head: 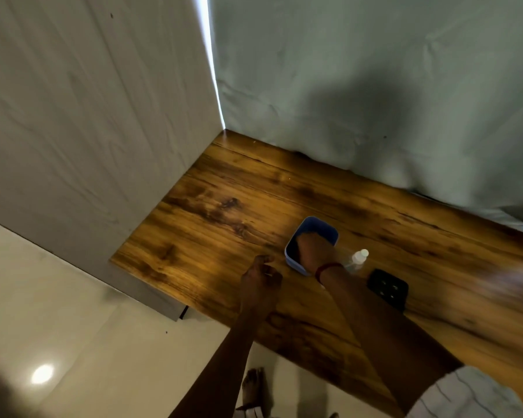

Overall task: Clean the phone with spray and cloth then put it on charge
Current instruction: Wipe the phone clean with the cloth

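Observation:
On the wooden table [224, 206] stands a blue box [322, 227] with rounded corners. My right hand [313, 248] reaches down into it; its fingers are hidden inside, so what they touch cannot be told. A red band circles that wrist. My left hand [261, 280] hovers over the table just left of the box, fingers loosely curled and holding nothing. A small clear spray bottle [358, 259] with a white cap stands right of the box, behind my right wrist. No cloth shows, and no phone can be made out for certain.
A flat black object [388, 289] with several small round marks lies on the table right of my right forearm. Pale sheets [375, 86] hang along the table's far and left sides. Pale floor tiles [73, 342] lie left of the table's near edge.

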